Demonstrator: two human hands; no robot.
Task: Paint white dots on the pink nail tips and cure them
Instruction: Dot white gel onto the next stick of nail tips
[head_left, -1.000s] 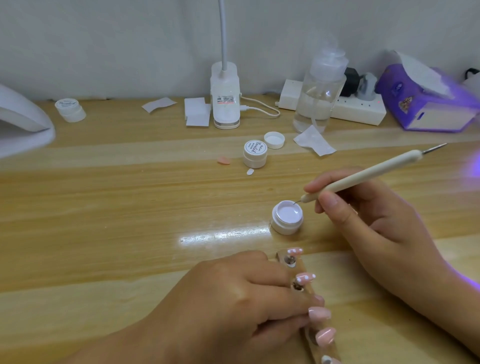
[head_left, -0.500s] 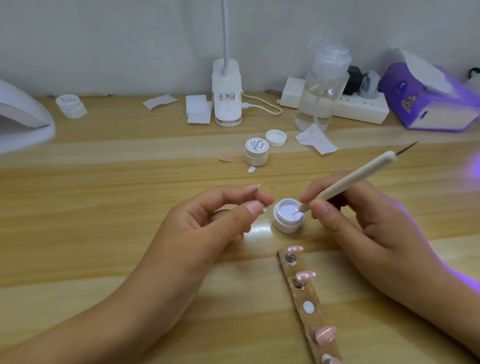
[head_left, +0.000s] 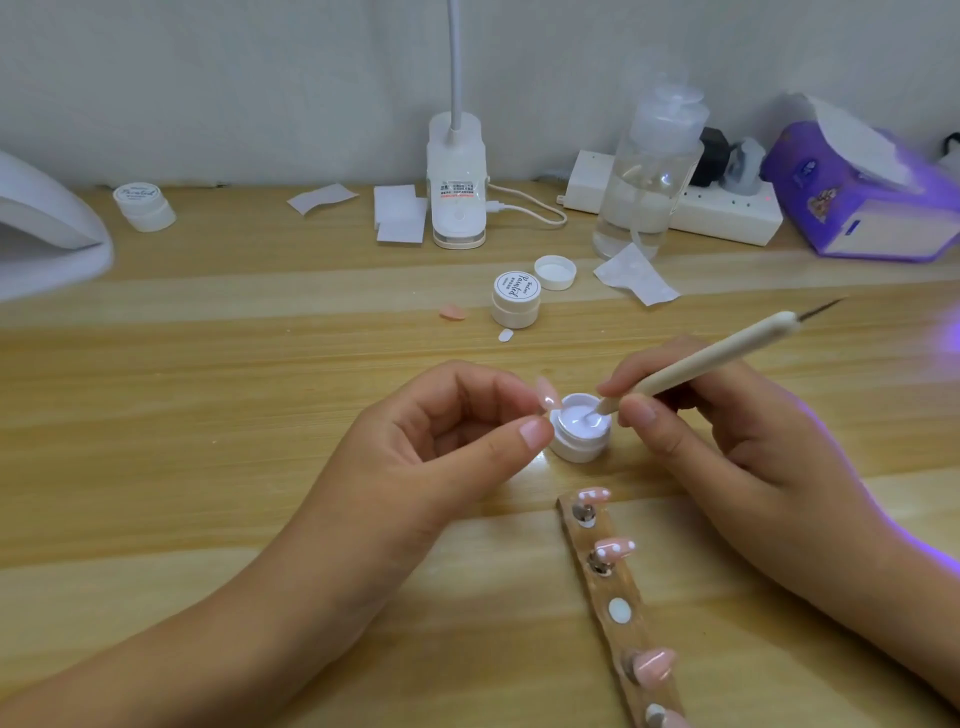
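The left hand (head_left: 441, 441) pinches a pink tip (head_left: 546, 397) just beside the jar (head_left: 579, 434) rim. The right hand (head_left: 727, 431) grips the tool (head_left: 717, 358), its end seemingly touching the white gel. The strip (head_left: 631, 642) of tips runs off the lower edge. The table (head_left: 208, 415) stretches wide left of the hands.

Plain pink nail tip (head_left: 548, 399) pinched in your left hand (head_left: 431, 452), just beside open white gel pot (head_left: 579, 434). Dotting tool (head_left: 696, 366) point dips into gel. Wooden strip (head_left: 636, 639) near you carries two dotted tips (head_left: 615, 548).
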